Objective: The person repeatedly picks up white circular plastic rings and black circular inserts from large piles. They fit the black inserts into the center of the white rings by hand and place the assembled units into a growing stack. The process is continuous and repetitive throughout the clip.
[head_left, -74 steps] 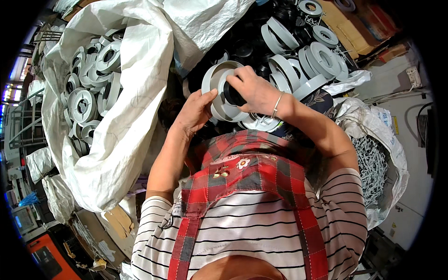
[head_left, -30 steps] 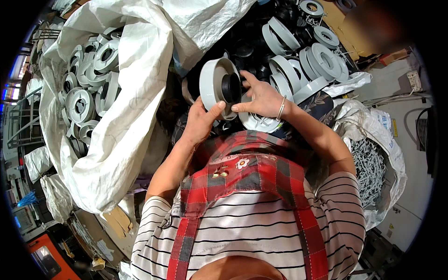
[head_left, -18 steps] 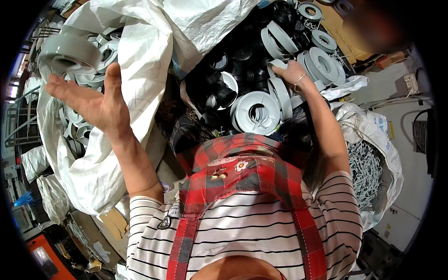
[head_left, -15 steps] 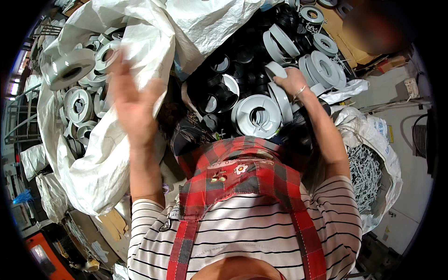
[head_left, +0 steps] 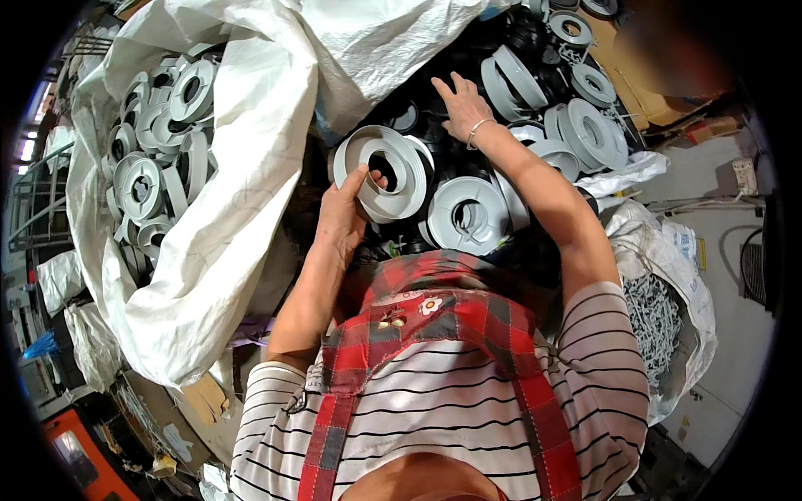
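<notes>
My left hand [head_left: 344, 209] grips a grey plastic ring [head_left: 399, 182] by its inner rim, thumb on the near side and fingers through the central hole. The ring is tilted, with its hollow face up, above the pile in front of me. Over black plastic parts [head_left: 525, 37] my right hand [head_left: 464, 107] is open, fingers spread, holding nothing. Just right of its fingers stand two grey rings [head_left: 511, 82] on edge. Another grey ring [head_left: 468, 215] lies close to my apron, its centre hole facing up.
A big white woven sack [head_left: 251, 192] at the left holds several grey rings [head_left: 139, 185]. More grey rings [head_left: 595, 134] are stacked at the right of the pile. A second sack [head_left: 697, 292] at the lower right contains thin grey plastic scraps [head_left: 652, 321]. Cardboard [head_left: 639, 71] lies at the far right.
My left hand has come back from the sack and now holds a grey ring. A ring in the air there is now gone from view. My right hand let go of a ring and moved left.
</notes>
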`<state>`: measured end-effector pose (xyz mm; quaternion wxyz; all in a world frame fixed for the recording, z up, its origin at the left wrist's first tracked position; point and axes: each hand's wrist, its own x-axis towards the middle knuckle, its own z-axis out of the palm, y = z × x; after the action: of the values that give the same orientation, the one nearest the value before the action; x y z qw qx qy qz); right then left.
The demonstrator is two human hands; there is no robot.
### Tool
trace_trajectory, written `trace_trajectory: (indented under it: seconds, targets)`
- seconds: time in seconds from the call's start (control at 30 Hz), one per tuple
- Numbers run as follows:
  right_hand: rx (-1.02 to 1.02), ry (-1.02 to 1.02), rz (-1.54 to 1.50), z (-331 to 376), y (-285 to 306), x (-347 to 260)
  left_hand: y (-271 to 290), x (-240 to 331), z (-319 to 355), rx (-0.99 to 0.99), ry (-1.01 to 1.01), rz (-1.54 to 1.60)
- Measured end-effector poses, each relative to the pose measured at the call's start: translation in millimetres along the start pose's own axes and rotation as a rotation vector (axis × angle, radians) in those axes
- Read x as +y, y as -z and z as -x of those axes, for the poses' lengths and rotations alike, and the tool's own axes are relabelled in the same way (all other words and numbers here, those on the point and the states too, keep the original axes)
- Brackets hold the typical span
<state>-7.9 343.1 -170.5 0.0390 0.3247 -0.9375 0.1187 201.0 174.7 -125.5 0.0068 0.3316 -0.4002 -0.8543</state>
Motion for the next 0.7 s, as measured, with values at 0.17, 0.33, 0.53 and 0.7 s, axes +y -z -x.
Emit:
trace_trajectory:
  seconds: [0.17, 0.33, 0.53, 0.7]
  targets:
    - [-0.08, 0.056, 0.308, -25, -45, 24, 6, 4, 9, 0.016, -0.089, -0.06]
    - [-0.19, -0.018, -0.151, -4, 3, 1, 8, 5, 8, -0.013, -0.361, -0.273]
    - [-0.257, 0.18, -0.647, 64, 76, -57, -21, -9, 11, -0.223, -0.191, -0.055]
    - [-0.176, 0.384, -0.561, 80, 90, -60, -21, -2, 24, -0.346, -0.077, -0.047]
